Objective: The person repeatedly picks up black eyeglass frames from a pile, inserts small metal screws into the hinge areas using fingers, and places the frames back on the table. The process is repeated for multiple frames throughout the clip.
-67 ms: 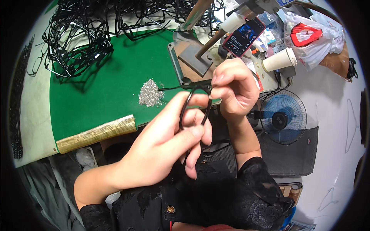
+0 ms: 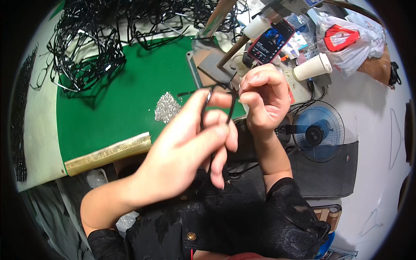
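My left hand [image 2: 173, 160], slightly blurred, is closed around a black eyeglass frame [image 2: 233, 103] in front of my chest. One rim loop shows between its fingers, and a thin temple reaches out to the left past the knuckles. Beside the frame's upper right corner, my right hand [image 2: 269, 97] has thumb and forefinger pinched together. Whatever lies between those fingertips is too small to make out. A heap of tiny silvery metal parts [image 2: 167, 107] rests on the green mat [image 2: 112, 112] beyond my left hand.
A tangle of black eyeglass frames [image 2: 86, 52] covers the far left. The metal base [image 2: 203, 71] of a bench press stands behind my hands. Right of it are a phone [image 2: 271, 42], a white cup [image 2: 312, 68] and a fan [image 2: 318, 132]. A gold mesh strip [image 2: 108, 153] lines the near edge.
My left hand and the eyeglass frame have shifted and tilted slightly upward. The right fingertips have stayed close to the frame's corner. The whole view has moved a little.
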Demonstrator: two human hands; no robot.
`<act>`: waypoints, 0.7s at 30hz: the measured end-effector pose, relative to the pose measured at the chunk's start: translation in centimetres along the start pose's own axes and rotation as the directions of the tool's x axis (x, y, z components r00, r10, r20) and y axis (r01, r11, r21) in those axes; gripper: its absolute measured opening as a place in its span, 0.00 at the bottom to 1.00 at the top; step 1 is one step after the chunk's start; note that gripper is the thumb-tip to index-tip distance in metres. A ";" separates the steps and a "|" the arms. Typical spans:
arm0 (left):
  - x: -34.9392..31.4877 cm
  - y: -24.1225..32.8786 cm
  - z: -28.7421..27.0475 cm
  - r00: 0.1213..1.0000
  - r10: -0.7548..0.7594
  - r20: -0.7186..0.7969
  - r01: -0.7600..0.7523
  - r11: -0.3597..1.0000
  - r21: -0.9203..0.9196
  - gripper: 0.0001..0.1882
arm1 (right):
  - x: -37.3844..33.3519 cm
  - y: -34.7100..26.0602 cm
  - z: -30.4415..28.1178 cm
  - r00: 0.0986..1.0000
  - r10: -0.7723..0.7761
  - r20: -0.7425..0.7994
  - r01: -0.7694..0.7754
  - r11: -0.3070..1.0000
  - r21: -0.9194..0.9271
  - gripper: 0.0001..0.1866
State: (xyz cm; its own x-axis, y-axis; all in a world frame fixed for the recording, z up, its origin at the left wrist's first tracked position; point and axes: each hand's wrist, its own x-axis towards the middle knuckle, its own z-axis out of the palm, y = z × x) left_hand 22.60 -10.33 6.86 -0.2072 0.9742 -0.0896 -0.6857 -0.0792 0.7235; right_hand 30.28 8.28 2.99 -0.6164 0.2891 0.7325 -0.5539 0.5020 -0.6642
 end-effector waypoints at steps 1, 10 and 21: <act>1.1 0.3 0.0 0.998 0.063 -0.006 -0.063 0.998 0.012 0.20 | 0.0 0.1 -0.2 0.999 0.028 -0.045 -0.026 0.999 0.033 0.12; 10.0 3.6 1.0 0.927 0.333 -0.169 -0.295 0.931 0.216 0.18 | -2.1 1.3 -2.8 0.955 0.274 -0.113 -0.280 0.959 -0.043 0.07; 12.8 3.3 1.9 0.911 0.377 -0.164 -0.349 0.920 0.177 0.13 | -1.8 0.4 -3.7 0.901 0.369 -0.227 -0.386 0.922 -0.035 0.07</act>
State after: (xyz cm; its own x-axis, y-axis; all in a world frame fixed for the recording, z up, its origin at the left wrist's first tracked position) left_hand 18.97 2.31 9.37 -0.5622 0.8233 0.0787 -0.4353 -0.3755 0.8183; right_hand 33.28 10.97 1.99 -0.6329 0.6309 0.4487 -0.2527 0.3796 -0.8900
